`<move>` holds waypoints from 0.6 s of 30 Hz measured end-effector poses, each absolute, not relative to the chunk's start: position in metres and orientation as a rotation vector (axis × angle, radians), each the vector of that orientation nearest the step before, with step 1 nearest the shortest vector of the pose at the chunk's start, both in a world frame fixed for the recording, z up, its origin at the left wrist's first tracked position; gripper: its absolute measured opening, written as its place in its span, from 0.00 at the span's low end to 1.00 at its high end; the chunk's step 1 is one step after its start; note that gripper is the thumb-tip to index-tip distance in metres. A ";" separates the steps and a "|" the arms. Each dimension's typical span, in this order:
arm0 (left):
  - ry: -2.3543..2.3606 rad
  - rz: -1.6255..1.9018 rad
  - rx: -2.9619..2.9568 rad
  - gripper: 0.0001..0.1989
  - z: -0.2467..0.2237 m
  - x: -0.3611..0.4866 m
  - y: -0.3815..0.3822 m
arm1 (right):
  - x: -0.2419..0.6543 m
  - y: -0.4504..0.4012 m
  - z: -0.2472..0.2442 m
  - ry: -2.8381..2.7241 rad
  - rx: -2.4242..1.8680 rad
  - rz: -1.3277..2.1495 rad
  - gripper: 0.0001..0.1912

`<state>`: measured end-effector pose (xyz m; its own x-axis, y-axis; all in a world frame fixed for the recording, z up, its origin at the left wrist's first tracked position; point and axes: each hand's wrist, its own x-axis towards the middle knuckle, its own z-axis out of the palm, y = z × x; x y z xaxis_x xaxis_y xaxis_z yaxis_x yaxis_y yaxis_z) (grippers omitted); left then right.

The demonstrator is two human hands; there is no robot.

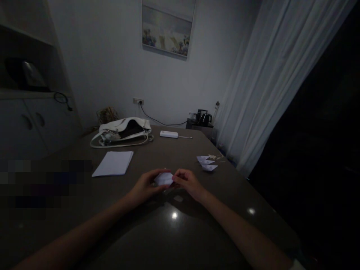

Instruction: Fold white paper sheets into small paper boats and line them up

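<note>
A small piece of folded white paper [164, 179] is held just above the dark table [157, 232]. My left hand [146, 184] grips it from the left, thumb along the lower edge and fingers along the upper one. At its right corner, my right hand [189, 182] pinches the paper between thumb and curled fingers. Several folded paper shapes [209, 167] stand on the table to the right, beyond my right hand. A stack of white paper sheets [114, 163] lies to the left, past my left hand.
A white bag [125, 131] lies open at the table's back left. Behind the hands is a white rectangular device [169, 134] with a short cable. Small pale scraps [215, 157] lie near the right edge, by the white curtain [253, 86].
</note>
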<state>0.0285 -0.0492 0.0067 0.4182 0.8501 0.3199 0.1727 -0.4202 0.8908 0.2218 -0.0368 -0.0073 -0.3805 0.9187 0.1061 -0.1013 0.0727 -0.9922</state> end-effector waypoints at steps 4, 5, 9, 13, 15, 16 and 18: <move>0.935 1.011 1.934 0.26 0.007 0.027 -0.050 | 0.221 -0.038 -0.006 -1.434 -0.846 1.472 0.15; 0.936 1.006 1.922 0.27 0.007 0.027 -0.050 | 0.221 -0.038 -0.006 -1.418 -0.842 1.481 0.15; 0.935 0.979 1.781 0.28 0.009 0.028 -0.050 | 0.219 -0.039 -0.007 -1.383 -0.827 1.535 0.17; 0.937 0.978 1.738 0.29 0.009 0.029 -0.048 | 0.218 -0.041 -0.008 -1.458 -0.816 1.545 0.23; 0.940 0.965 1.776 0.29 0.007 0.029 -0.047 | 0.217 -0.041 -0.008 -1.477 -0.800 1.498 0.23; 0.952 0.950 1.797 0.28 0.006 0.029 -0.046 | 0.217 -0.041 -0.008 -1.477 -0.799 1.467 0.23; 0.983 0.930 1.853 0.29 0.004 0.029 -0.046 | 0.217 -0.041 -0.008 -1.478 -0.814 1.415 0.22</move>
<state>0.0293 -0.0462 0.0036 0.4217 0.8790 0.2226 0.2714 -0.3566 0.8940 0.2172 -0.0407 -0.0082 -0.3725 0.9133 0.1645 -0.1246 0.1264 -0.9841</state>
